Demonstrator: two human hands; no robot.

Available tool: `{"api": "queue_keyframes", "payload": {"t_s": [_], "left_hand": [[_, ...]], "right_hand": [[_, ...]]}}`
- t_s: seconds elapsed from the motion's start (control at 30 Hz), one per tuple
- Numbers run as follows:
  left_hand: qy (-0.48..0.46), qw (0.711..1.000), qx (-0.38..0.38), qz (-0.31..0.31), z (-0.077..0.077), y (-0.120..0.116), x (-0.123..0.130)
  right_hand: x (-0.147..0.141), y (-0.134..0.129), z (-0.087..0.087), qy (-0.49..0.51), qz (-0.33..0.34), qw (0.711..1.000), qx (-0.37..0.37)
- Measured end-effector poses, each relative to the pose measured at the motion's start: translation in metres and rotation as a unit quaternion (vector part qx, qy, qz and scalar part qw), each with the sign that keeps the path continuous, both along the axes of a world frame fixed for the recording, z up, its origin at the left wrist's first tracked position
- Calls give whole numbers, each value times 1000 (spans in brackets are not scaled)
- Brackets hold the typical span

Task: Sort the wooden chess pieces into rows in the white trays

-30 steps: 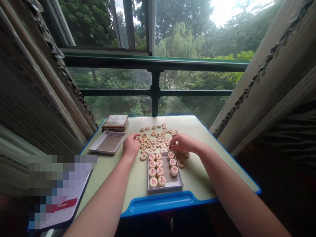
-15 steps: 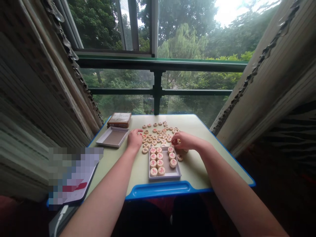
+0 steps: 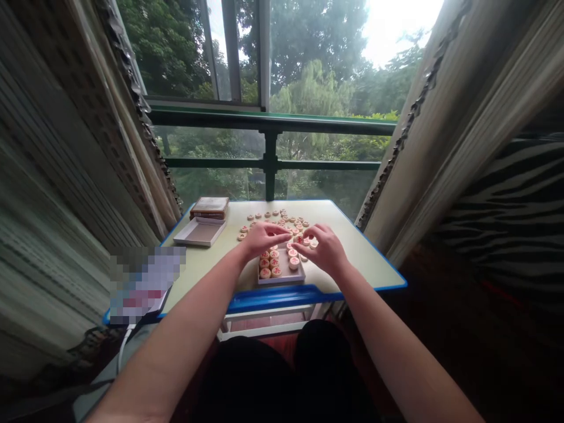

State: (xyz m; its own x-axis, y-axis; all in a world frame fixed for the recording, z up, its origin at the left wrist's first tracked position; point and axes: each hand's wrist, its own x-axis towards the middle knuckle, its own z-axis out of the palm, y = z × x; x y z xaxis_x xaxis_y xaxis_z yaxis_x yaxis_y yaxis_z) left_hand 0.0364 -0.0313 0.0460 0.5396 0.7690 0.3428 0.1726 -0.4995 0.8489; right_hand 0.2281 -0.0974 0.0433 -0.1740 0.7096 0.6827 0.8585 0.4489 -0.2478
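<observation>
Just below the centre of the frame, the person's right hand (image 3: 325, 249) has its thumb and forefinger pinched around a round, pale wooden disc with a red character (image 3: 300, 239). That disc is raised over the far end of a shallow, white-walled rectangular box (image 3: 284, 271) with a grey-brown floor. Facing it from the left, the left hand (image 3: 263, 239) reaches out with thumb and fingers stretched and spread a little; nothing shows between them. Its fingertips come close to the raised disc, though whether they touch it cannot be told.

Inside the box, pale discs with red characters (image 3: 265, 273) stand in two columns along the left wall, and others line the right side. Beyond the hands, more pale wooden discs (image 3: 299, 221) lie scattered on a pale yellow-green tabletop with a blue rim (image 3: 189, 270).

Left of centre sits a second white-walled shallow tray (image 3: 200, 231), just in front of a brown, flat-topped box (image 3: 210, 204). A pixelated flat object (image 3: 152, 285) lies at lower left, near a white cable (image 3: 123, 348). Across the upper frame, a dark green railing (image 3: 207, 119) crosses the window, between pale patterned curtains (image 3: 423, 147).
</observation>
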Motion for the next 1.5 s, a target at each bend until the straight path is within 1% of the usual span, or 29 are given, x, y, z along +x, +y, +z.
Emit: {"api": "queue_keyframes", "payload": {"t_s": [0.07, 0.17, 0.33, 0.47, 0.57, 0.73, 0.8, 0.93, 1.03, 1.23, 1.37, 1.5], "left_hand": [[1, 999, -23, -35, -3, -5, 2], [-20, 996, -63, -66, -7, -11, 5], [-56, 990, -110, -71, -6, -20, 5], [-35, 991, -104, -73, -4, -20, 3], [-12, 993, -93, -66, -5, -19, 2], [6, 995, -77, -68, -7, -18, 3], [-23, 997, -63, -48, -8, -14, 2], [-113, 992, -27, 54, -11, -4, -1], [-106, 990, -1, 93, -13, -2, -1], [-38, 992, 26, 116, -14, -5, -1], [-22, 990, 39, 131, -15, -2, -1], [-11, 989, 48, 137, -20, 3, -2]], "right_hand": [[-2, -4, -6, 6, 2, 999, 35], [-4, -11, -12, 16, 13, 998, 60], [-4, -21, -18, 32, 67, 994, 80], [-5, -23, -22, 20, 105, 993, 59], [-7, -22, -24, 18, 115, 993, 36], [-7, -26, -24, 50, 127, 990, 24], [-5, -30, -24, 56, 134, 989, 8], [1, -35, -25, 26, 162, 985, -60], [3, -34, -25, 0, 172, 980, -96], [2, -32, -25, -5, 172, 977, -129], [2, -32, -25, -7, 177, 977, -123], [2, -33, -25, -13, 184, 978, -101]]}}
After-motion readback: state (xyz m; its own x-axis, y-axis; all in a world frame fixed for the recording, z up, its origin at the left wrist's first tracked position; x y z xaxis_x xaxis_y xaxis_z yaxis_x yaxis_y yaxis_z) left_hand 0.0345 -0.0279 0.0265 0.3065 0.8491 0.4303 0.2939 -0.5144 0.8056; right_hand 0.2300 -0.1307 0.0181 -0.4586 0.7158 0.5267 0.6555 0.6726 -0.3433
